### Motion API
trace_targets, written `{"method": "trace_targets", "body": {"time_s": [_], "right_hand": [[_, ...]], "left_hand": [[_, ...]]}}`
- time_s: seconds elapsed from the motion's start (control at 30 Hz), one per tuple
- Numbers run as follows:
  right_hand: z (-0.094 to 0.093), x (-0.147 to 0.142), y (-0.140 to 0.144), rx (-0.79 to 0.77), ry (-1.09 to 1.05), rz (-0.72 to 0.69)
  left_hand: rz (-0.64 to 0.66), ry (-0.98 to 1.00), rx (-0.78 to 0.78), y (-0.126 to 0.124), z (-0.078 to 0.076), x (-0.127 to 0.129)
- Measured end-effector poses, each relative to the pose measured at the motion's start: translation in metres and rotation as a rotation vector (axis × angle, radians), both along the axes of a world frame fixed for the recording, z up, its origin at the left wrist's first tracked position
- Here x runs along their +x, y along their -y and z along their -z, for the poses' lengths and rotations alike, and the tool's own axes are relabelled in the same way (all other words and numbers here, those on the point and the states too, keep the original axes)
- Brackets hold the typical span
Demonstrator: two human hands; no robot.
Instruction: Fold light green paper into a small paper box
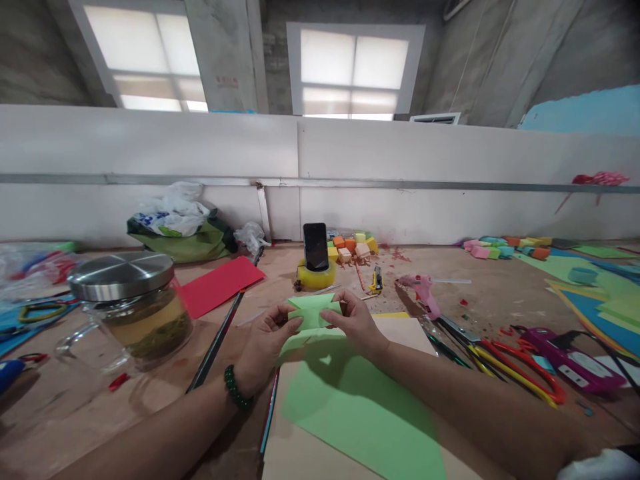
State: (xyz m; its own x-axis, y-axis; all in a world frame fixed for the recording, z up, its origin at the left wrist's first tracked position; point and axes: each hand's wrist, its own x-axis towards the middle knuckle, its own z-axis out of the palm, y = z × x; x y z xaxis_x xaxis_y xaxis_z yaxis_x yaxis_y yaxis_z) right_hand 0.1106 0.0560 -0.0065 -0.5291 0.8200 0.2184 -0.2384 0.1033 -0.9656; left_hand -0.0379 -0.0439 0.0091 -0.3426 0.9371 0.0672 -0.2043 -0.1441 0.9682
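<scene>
Both hands hold a small folded piece of light green paper (313, 312) above the table. My left hand (267, 343) pinches its left edge, and a green bead bracelet (234, 389) circles that wrist. My right hand (355, 323) grips the piece's right side. Directly below lies a larger light green sheet (365, 413) on a tan board (300, 460).
A glass jar of tea with a steel lid (131, 308) stands at the left. A red sheet (220, 285) and a long dark rod (217, 340) lie near it. A phone (315, 246) stands in a yellow tape roll. Scissors (520, 373), a pink glue gun (425, 293) and coloured paper (600, 300) lie right.
</scene>
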Motion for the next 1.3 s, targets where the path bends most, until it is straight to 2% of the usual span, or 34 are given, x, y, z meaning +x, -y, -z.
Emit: {"method": "trace_targets", "body": {"time_s": [0.13, 0.27, 0.33, 0.6, 0.73, 0.9, 1.13, 1.3], "right_hand": [[0.002, 0.001, 0.001, 0.056, 0.032, 0.0], [0.001, 0.002, 0.004, 0.099, 0.021, -0.004], [0.001, 0.001, 0.005, 0.094, 0.017, -0.003], [0.003, 0.001, -0.006, -0.074, 0.073, -0.04], [0.0, 0.002, -0.005, -0.034, 0.05, -0.027], [-0.002, 0.001, 0.001, -0.025, 0.016, -0.03], [0.001, 0.002, -0.003, -0.079, 0.07, -0.072], [0.002, 0.002, -0.006, -0.027, 0.024, -0.044]], "left_hand": [[-0.052, 0.032, -0.031, -0.001, -0.005, 0.001], [0.098, -0.023, -0.207, -0.002, -0.006, -0.001], [0.135, -0.047, -0.234, -0.002, -0.004, -0.002], [0.059, -0.101, -0.167, -0.003, 0.0, -0.005], [0.07, -0.059, -0.167, -0.003, -0.002, -0.004], [0.103, -0.029, -0.244, -0.003, -0.002, -0.002], [0.04, -0.124, -0.202, -0.003, 0.0, -0.006], [0.11, -0.077, -0.218, -0.002, -0.003, -0.003]]}}
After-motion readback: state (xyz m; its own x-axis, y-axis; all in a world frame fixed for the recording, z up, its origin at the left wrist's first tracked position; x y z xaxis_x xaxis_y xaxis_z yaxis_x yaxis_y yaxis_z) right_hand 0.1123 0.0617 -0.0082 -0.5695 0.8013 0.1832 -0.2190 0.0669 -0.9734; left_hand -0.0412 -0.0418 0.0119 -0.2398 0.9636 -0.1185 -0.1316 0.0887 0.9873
